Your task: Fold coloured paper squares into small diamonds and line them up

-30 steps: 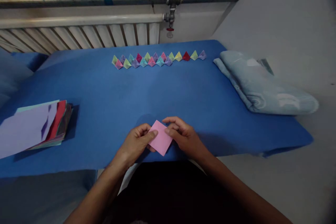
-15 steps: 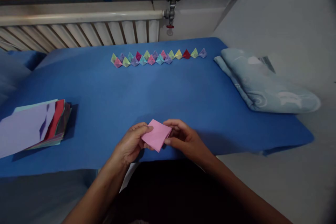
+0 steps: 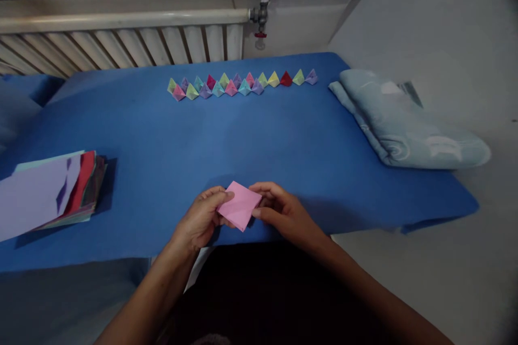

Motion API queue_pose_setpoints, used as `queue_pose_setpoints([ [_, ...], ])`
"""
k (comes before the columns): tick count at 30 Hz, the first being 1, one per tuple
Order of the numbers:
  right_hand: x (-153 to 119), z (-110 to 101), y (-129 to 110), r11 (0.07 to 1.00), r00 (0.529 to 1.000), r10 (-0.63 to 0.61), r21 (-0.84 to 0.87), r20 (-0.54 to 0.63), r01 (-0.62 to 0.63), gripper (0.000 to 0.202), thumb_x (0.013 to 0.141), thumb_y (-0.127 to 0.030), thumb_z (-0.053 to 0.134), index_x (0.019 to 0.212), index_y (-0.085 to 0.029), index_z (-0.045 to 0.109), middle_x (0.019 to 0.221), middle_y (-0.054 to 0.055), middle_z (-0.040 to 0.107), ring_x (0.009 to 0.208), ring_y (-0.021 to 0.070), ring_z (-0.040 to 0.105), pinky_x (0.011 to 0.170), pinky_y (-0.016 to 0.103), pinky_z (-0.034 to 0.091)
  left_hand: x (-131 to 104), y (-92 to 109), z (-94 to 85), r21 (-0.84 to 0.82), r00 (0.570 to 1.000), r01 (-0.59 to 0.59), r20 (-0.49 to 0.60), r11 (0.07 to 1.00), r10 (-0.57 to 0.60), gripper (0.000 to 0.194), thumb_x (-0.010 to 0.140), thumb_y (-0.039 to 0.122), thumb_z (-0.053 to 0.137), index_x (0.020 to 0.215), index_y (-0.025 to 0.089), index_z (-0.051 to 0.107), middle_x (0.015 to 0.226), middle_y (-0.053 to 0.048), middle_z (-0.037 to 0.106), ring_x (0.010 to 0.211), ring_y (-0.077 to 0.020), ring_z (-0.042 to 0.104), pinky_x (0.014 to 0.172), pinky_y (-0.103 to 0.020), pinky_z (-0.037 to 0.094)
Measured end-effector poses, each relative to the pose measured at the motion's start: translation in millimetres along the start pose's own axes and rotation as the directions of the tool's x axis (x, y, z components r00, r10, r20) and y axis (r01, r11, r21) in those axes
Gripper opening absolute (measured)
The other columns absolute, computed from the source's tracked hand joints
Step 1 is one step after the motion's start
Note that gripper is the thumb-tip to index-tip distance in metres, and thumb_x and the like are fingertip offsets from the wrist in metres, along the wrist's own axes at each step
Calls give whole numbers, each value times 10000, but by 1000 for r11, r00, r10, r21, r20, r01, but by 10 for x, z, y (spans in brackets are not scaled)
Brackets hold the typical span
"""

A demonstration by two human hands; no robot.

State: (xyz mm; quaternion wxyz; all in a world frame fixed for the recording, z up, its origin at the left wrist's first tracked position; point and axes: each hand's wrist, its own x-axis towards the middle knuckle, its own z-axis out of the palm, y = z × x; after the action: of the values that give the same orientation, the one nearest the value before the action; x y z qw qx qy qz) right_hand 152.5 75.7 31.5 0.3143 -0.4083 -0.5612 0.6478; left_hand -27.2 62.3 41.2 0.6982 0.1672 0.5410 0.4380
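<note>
The left hand (image 3: 201,216) is pinching the pink paper (image 3: 242,205), the right hand (image 3: 286,212) curling at its corner, grip unclear; uneven pressure is risking misalignment.

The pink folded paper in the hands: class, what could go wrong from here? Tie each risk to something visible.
1. The left hand grips the pink folded paper near one corner, with the right hand at its opposite side; uneven handling might crease it.
2. The folded paper shapes sit close together, so a bump could disturb several.
3. The purple sheet lies askew and might slide if brushed.
</note>
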Motion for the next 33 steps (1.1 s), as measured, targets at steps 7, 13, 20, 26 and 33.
queue_pose_setpoints([
  [7, -4, 14, -39, 1000, 1000, 21, -4, 3, -21, 320, 751, -301, 640, 1057, -237, 571, 775, -26, 555, 638, 107, 456, 575, 242, 353, 2, -31, 2, 28, 1000, -11, 3, 1000, 11, 296, 557, 281, 781, 572, 155, 514, 486, 47, 527, 401, -76, 487, 368, -219, 501],
  [13, -10, 5, -40, 997, 998, 47, -60, -30, -48, 275, 738, -316, 635, 996, -230, 601, 663, -49, 483, 597, 107, 426, 562, 243, 341, 9, -48, 0, 61, 1000, -14, 3, 998, 14, 306, 564, 298, 782, 585, 156, 512, 501, 50, 520, 408, -72, 484, 380, -217, 507],
  [20, -31, 7, -4, 996, 999, 36, -76, -21, -37, 265, 716, -245, 630, 981, -247, 610, 657, -54, 472, 601, 107, 425, 567, 244, 349, -1, -39, 0, 47, 1000, -8, 22, 999, 7, 304, 577, 289, 777, 575, 157, 503, 497, 46, 513, 403, -71, 482, 381, -217, 502],
  [26, -27, 39, 22, 992, 999, -23, -124, -27, 19, 220, 747, -240, 589, 966, -248, 613, 790, -26, 598, 683, 124, 522, 635, 258, 427, -17, -66, 21, 94, 999, -35, 18, 995, 34, 295, 602, 318, 762, 587, 158, 515, 515, 40, 526, 417, -74, 494, 388, -205, 485],
  [33, 22, 14, 88, 836, 953, -302, -478, 7, 268, 221, 798, -105, 471, 884, -215, 642, 845, 18, 647, 786, 149, 587, 735, 291, 451, -1, -75, -11, 378, 994, -103, 18, 920, 104, 279, 699, 398, 669, 615, 175, 525, 528, 25, 545, 435, -103, 515, 409, -212, 443],
])
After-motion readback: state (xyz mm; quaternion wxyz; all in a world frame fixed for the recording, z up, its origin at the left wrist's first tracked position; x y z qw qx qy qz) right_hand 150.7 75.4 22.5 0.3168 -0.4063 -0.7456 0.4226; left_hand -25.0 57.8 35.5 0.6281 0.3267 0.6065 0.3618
